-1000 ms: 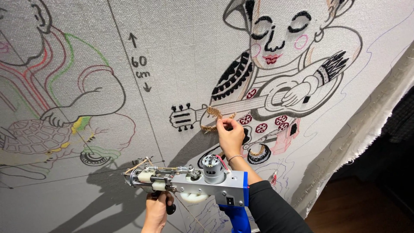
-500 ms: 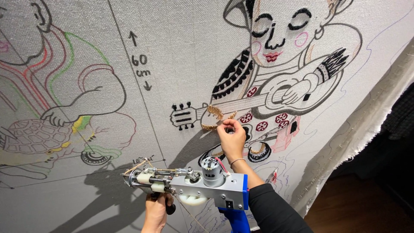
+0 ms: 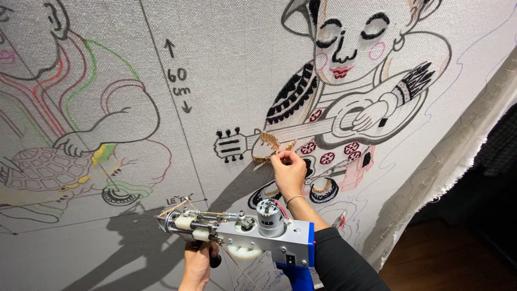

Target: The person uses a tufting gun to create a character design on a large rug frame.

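My right hand (image 3: 289, 171) reaches up to the stretched grey tufting cloth (image 3: 226, 64) and pinches at a patch of tan yarn loops (image 3: 267, 146) beside the neck of a drawn guitar (image 3: 301, 134). Its fingers are closed on a strand of that yarn. My left hand (image 3: 197, 265) is low in the view, gripping the black front handle under a silver and blue tufting gun (image 3: 245, 233). The gun is held level, with its needle end (image 3: 164, 220) pointing left and off the cloth. A tan yarn runs along the gun.
The cloth carries a partly tufted drawing of a guitar player (image 3: 350, 70) at upper right and an outlined child with a turtle (image 3: 70, 134) at left. The frayed cloth edge and frame (image 3: 447, 161) run down the right side, with dark floor (image 3: 458, 258) beyond.
My right hand stays at the tan loops, its fingers shifting only slightly. The tufting gun has barely moved.
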